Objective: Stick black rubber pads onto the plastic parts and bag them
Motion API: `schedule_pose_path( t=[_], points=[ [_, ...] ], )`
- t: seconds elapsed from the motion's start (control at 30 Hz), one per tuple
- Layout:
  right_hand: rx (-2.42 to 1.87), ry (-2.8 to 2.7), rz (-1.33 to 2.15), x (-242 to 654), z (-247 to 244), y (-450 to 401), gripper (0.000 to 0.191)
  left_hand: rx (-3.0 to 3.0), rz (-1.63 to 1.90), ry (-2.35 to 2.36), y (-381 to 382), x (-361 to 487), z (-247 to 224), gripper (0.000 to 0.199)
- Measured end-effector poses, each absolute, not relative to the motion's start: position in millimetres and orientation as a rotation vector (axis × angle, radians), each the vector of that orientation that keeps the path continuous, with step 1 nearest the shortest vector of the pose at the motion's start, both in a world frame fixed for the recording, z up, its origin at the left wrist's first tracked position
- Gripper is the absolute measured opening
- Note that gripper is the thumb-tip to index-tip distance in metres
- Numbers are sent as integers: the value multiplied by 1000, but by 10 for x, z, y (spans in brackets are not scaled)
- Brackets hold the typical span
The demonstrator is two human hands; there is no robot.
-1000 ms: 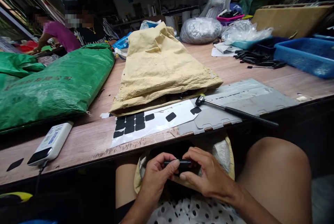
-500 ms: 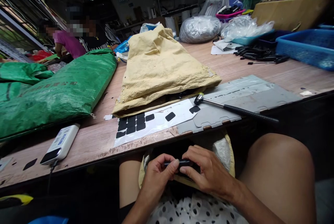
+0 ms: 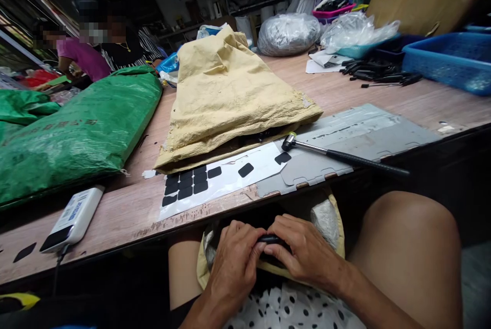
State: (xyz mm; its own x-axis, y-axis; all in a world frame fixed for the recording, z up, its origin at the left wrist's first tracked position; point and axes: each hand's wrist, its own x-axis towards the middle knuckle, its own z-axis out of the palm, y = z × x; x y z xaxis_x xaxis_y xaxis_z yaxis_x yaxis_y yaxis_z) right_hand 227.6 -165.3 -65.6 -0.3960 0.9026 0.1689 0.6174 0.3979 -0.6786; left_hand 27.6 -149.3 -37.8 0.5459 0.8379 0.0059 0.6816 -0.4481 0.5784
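A short black rod-shaped piece [image 3: 270, 239] is held low over my lap, mostly covered by fingers. My left hand [image 3: 238, 252] pinches its left end between thumb and fingers. At the other end, my right hand [image 3: 305, 247] grips it with thumb and curled fingers. Beneath both hands lies an open yellow-edged sack [image 3: 339, 216] with a dark inside. On the table edge in front rests a small hammer [image 3: 330, 154] with a black handle, lying on grey board [image 3: 368, 129]. Left of it is a white sheet [image 3: 226, 185] bearing several black stickers [image 3: 185, 183].
A large yellow sack [image 3: 233, 93] lies mid-table, with a green sack [image 3: 84, 124] to its left. Nearer is a white power bank [image 3: 74, 216] with a cable. Black parts [image 3: 378, 73] and a blue basket [image 3: 452, 63] stand right. Two people [image 3: 126, 47] sit far left.
My left hand has rolled over the black piece, its back now facing up and its fingers closer to my right hand. The view has shifted slightly; my right hand keeps its grip.
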Motion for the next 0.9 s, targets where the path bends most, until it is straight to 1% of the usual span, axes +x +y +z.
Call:
schedule_pose_path(
  t=[0.27,0.47,0.67,0.9],
  points=[
    [-1369,-2122,712,2264,-669,-1629,11,2358,509,1314,-1476,345,-418,25],
    [-1265,-2158,616,2255,-726,-1615,14,2364,519,1335,-1491,362,-448,27],
    [-1235,-2089,540,2216,-739,-1650,19,2357,613,1348,-1535,391,-455,25],
    [-1350,-2001,815,2256,-673,-1622,16,2328,533,1361,-1493,331,-460,27]
  ],
)
